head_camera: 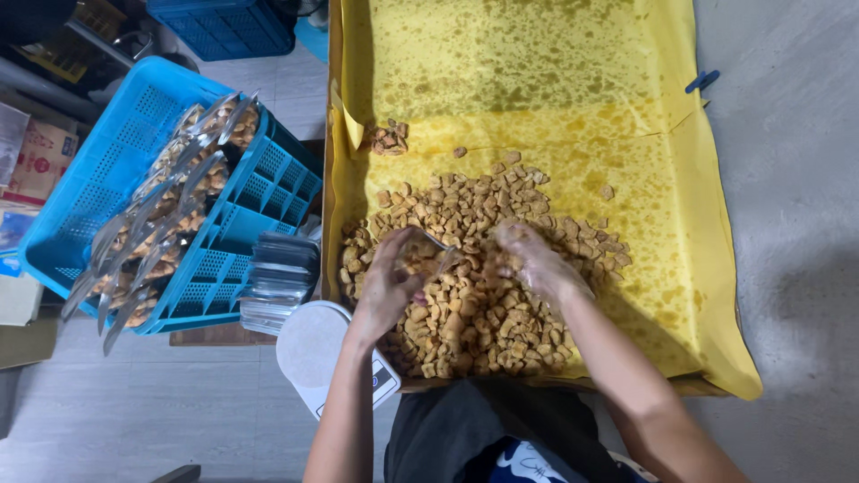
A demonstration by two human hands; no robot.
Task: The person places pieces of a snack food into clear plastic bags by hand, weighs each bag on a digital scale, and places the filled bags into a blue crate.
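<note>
Yellow paper (537,54): snack heap (474,268), 2 hands, left hand (385,291) holding bag (429,255).

Yellow paper liner (626,116) is showing matt, blotched with darker oily stains and creased at the folds. Fried snack pieces (474,268) are looking dry, rough and crusty, golden-brown. Left hand (386,291) is gripping a clear plastic bag (436,250), thin and glossy; right hand (535,259) is looking covered in a filmy transparent glove. Blue plastic crate (125,152) is reading as rigid, smooth lattice. Filled bags (170,197) inside are glinting, shiny. White kitchen scale (313,349) is showing smooth plastic. Floor (787,224) is looking like matt grey concrete.
</note>
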